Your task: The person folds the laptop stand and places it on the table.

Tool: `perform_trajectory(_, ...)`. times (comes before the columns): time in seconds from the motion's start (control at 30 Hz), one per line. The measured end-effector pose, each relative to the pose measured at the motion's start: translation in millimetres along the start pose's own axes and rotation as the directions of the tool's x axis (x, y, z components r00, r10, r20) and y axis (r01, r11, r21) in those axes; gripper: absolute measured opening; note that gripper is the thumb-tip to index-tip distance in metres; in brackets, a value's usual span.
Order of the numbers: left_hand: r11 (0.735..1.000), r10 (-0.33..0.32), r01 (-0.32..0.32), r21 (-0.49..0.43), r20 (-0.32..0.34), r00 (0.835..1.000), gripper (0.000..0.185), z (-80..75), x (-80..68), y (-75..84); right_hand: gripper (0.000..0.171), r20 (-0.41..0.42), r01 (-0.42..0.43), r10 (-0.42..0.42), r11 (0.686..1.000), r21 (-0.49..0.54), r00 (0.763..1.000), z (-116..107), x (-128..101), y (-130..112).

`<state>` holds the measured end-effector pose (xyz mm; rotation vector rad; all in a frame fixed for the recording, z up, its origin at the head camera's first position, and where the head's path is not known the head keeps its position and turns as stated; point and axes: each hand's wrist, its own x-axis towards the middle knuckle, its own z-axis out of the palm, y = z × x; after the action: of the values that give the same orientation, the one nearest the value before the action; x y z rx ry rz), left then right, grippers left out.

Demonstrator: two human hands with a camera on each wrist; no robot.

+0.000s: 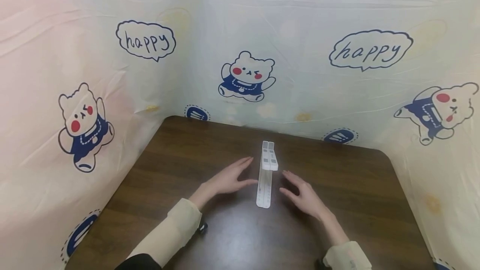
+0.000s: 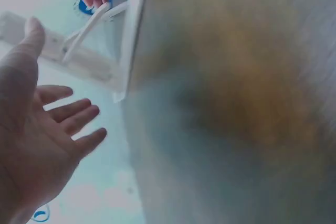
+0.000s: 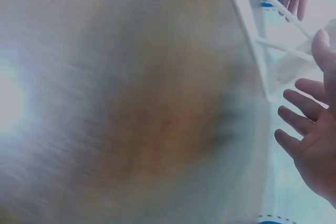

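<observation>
A white folding stand (image 1: 264, 193) with grey pads on its upper plate is set up on the dark wooden table (image 1: 330, 174). Its long base points toward me, and slanted struts (image 2: 86, 31) show under the plate in the left wrist view. To the left of it is my left hand (image 1: 227, 179), fingers extended and thumb tip close to the base. On the other side my right hand (image 1: 305, 197) has its fingers spread loosely, a small gap away from the stand. Neither hand holds anything.
Pale cloth (image 1: 300, 7) printed with bears and "happy" bubbles hangs round the table's back and sides. A small dark object (image 1: 203, 227) shows beside the left sleeve cuff (image 1: 185, 218). Light glares off the tabletop near me.
</observation>
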<state>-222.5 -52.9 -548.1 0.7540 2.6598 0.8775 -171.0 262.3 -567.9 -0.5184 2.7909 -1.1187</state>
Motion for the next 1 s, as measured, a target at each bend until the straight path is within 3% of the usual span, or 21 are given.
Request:
perform_trajectory(0.13, 0.999, 0.014, -0.015, -0.030, -0.032, 0.999, 0.090, -16.4, 2.9, 8.0, 0.066, -0.047, 0.031, -0.031, 0.999, 0.013, 0.998, -16.7, 6.3, -8.5)
perform_trajectory(0.3, 0.999, 0.034, -0.035, -0.032, -0.045, 0.998, 0.084, -23.9, 6.8, 20.2, 0.064, -0.095, 0.106, -0.105, 0.994, 0.009, 0.990, -27.7, 15.7, -23.4)
perform_trajectory(0.5, 0.994, 0.106, -0.107, -0.007, -0.053, 0.993, 0.084, -26.0, 11.5, 32.7, 0.062, -0.109, 0.160, -0.157, 0.987, 0.018, 0.981, -32.0, 25.0, -40.7)
perform_trajectory(0.67, 0.987, 0.160, -0.160, 0.001, -0.041, 0.986, 0.082, -24.1, 15.6, 33.7, 0.057, -0.087, 0.168, -0.164, 0.985, 0.035, 0.983, -30.4, 30.9, -47.0)
perform_trajectory(1.0, 0.983, 0.180, -0.181, -0.014, -0.051, 0.982, 0.067, -19.3, 20.9, 33.7, 0.050, -0.112, 0.151, -0.149, 0.988, 0.014, 0.983, -24.2, 36.4, -47.5)
